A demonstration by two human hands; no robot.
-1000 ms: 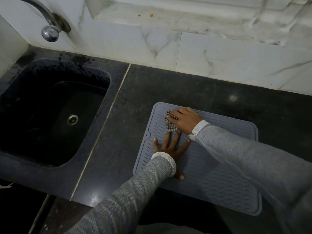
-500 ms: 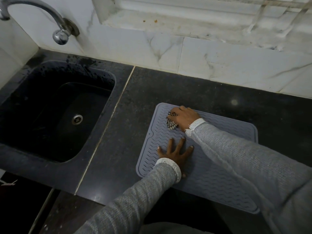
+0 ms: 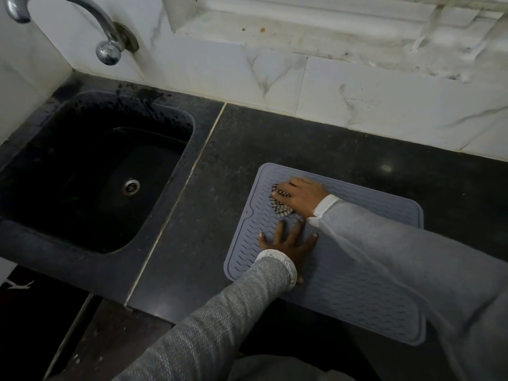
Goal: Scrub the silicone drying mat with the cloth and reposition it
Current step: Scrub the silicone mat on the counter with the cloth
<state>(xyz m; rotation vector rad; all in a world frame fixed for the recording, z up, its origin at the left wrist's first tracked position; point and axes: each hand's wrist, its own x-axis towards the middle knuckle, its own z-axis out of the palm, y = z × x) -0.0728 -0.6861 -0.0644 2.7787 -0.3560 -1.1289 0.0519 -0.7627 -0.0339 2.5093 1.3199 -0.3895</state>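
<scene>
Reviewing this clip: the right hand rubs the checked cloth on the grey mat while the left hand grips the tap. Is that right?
Not quite. In the head view the left hand lies flat with spread fingers on the grey mat, not on the tap. The right hand does press the checked cloth to the mat.

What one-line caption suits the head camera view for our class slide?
Left hand presses flat on the grey silicone mat while the right hand rubs a checked cloth near its far corner, beside the black sink.

1. Dim overall; black countertop (image 3: 302,138) and sink (image 3: 90,171) swallow detail.
2. Small glare spot on counter, possibly an overhead lamp.
3. Wide-angle bending at edges; sleeves slightly soft.
</scene>
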